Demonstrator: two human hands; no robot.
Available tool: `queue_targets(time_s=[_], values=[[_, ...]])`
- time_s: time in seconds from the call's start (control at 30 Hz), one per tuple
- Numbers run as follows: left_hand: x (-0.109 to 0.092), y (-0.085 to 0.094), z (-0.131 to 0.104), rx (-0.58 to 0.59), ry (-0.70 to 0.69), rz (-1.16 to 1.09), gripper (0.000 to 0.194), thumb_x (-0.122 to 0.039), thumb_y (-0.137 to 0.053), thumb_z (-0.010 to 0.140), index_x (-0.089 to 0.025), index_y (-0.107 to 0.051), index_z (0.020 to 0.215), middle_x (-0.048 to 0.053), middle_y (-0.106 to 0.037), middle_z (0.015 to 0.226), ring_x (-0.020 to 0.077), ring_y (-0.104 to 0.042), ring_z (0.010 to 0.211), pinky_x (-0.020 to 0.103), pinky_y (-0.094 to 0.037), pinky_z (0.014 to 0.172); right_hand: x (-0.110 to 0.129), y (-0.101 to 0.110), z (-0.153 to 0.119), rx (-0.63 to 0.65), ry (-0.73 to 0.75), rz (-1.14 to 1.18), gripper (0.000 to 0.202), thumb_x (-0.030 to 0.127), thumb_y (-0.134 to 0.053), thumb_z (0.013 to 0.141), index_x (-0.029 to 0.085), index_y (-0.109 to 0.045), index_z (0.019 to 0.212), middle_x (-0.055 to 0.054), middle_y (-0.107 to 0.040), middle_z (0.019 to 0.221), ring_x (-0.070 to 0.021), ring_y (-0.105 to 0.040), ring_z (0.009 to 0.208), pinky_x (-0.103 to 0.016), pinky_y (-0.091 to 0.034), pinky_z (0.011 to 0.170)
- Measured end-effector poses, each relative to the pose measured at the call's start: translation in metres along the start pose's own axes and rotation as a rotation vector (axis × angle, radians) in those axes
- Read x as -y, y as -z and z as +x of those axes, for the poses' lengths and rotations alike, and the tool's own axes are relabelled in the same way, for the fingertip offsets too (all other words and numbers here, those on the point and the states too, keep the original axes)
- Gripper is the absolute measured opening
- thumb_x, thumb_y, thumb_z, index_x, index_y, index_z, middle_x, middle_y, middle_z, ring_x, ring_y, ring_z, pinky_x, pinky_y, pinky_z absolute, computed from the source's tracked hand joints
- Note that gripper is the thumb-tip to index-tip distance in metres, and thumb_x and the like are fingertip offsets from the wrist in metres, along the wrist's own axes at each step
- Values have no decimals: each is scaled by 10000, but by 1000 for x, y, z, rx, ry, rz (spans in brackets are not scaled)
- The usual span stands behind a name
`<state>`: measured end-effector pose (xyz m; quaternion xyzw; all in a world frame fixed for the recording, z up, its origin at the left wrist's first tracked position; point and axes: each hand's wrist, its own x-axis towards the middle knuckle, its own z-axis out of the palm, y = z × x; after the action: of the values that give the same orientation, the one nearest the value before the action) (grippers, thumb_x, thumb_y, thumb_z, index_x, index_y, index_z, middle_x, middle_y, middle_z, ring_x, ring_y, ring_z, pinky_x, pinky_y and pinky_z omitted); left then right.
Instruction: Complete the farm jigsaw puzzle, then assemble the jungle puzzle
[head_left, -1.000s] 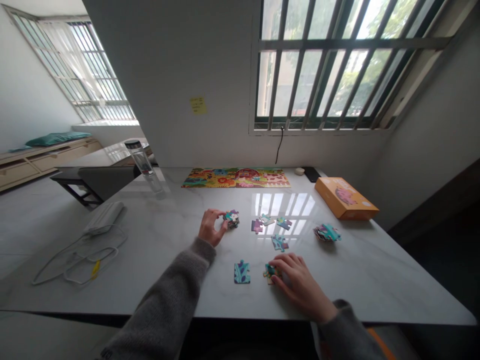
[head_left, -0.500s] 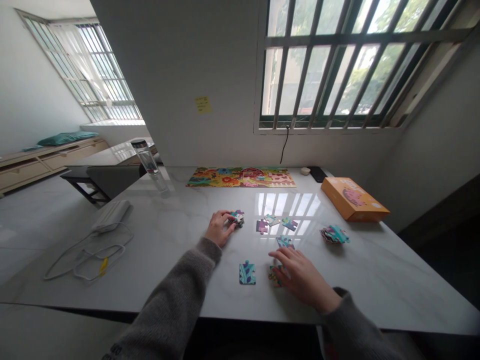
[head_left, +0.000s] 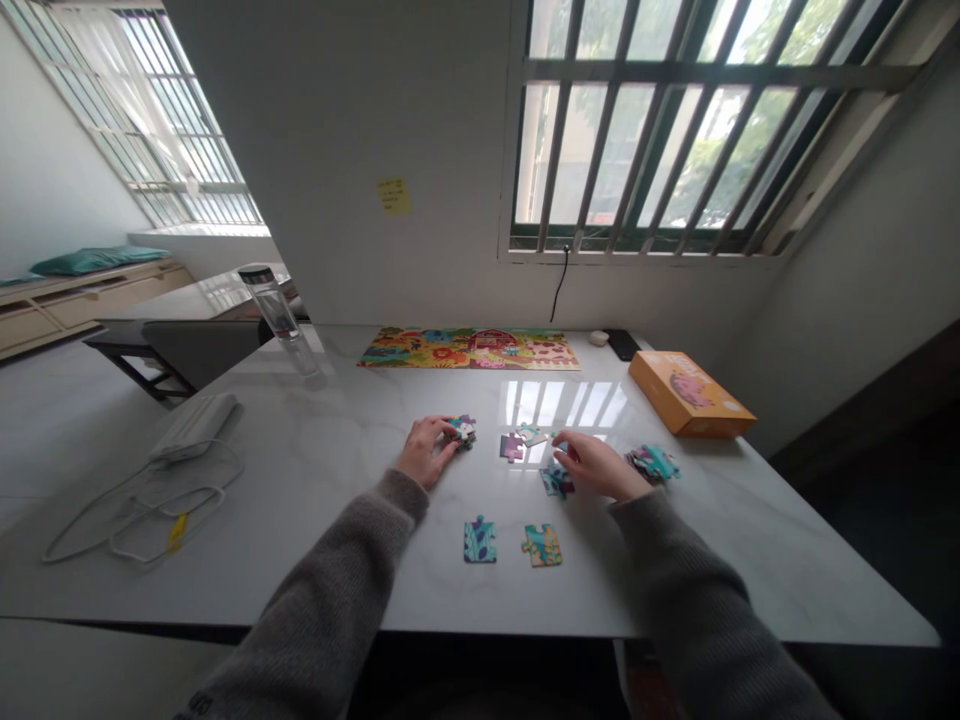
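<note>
My left hand [head_left: 427, 452] has its fingers closed on the edge of a small stack of puzzle pieces [head_left: 463, 432]. Over a puzzle piece that it mostly covers, my right hand [head_left: 592, 464] is curled with its fingertips down; whether it grips that piece is hidden. Beside it lie a purple piece [head_left: 512, 447], a pale piece [head_left: 531, 434] and a teal piece [head_left: 556, 481]. Nearer the front edge are a teal leaf piece [head_left: 480, 540] and a teal-orange piece [head_left: 543, 546], lying apart.
Behind my right wrist is another pile of pieces [head_left: 654, 463]. An orange box [head_left: 690, 393], a phone [head_left: 622, 345] and a colourful picture strip [head_left: 469, 349] lie farther back. At left are a bottle [head_left: 271, 304] and a white device [head_left: 196, 428] with a cable.
My right hand has moved away from the teal-orange front piece, up toward the loose pieces. My left hand stays at the stack. The whole view has shifted slightly.
</note>
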<state>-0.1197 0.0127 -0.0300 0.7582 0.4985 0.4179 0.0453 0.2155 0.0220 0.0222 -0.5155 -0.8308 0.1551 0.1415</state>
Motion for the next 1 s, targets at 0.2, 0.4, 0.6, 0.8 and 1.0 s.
queue_targets(time_s=[0.2, 0.4, 0.6, 0.8, 1.0], values=[[-3, 0, 0, -10, 0, -7, 199, -93, -636, 820, -214, -614, 976, 82, -648, 1192, 271, -574, 1102, 498, -461, 1000, 2, -21, -14, -1, 27, -28, 165, 244, -570, 904, 184, -654, 1032, -24, -629, 768, -168, -558, 691, -266, -379, 637], [-1, -1, -1, -3, 8, 15, 195, -129, -642, 832, -217, -618, 1004, 88, -633, 1181, 271, -568, 1109, 492, -466, 1010, 23, -32, -13, -24, 178, 248, 258, 165, -454, 933, 173, -629, 1122, -51, -651, 901, -157, -581, 735, -285, -455, 704], [0, -1, -1, -18, 7, 27, 144, -184, -667, 852, -216, -623, 986, 84, -636, 1174, 270, -565, 1097, 480, -461, 1000, 26, -35, -14, -56, 146, 91, 246, 296, -649, 867, 177, -627, 1081, -46, -613, 898, -201, -566, 830, -329, -451, 778], [-1, -1, 3, -40, 39, 17, 54, -204, -640, 883, -215, -605, 923, 73, -666, 1127, 260, -578, 1056, 463, -463, 973, 36, -42, -18, -38, 198, -9, 348, 328, -759, 808, 197, -627, 1103, -82, -578, 1077, -249, -533, 1027, -391, -443, 931], [-2, 0, 4, -50, 50, 35, 40, -196, -621, 879, -220, -598, 901, 66, -685, 1139, 252, -581, 1027, 452, -458, 964, 19, -46, -11, -157, 147, -73, 372, 209, -639, 885, 203, -590, 1254, -117, -563, 1173, -280, -502, 1099, -443, -436, 978]])
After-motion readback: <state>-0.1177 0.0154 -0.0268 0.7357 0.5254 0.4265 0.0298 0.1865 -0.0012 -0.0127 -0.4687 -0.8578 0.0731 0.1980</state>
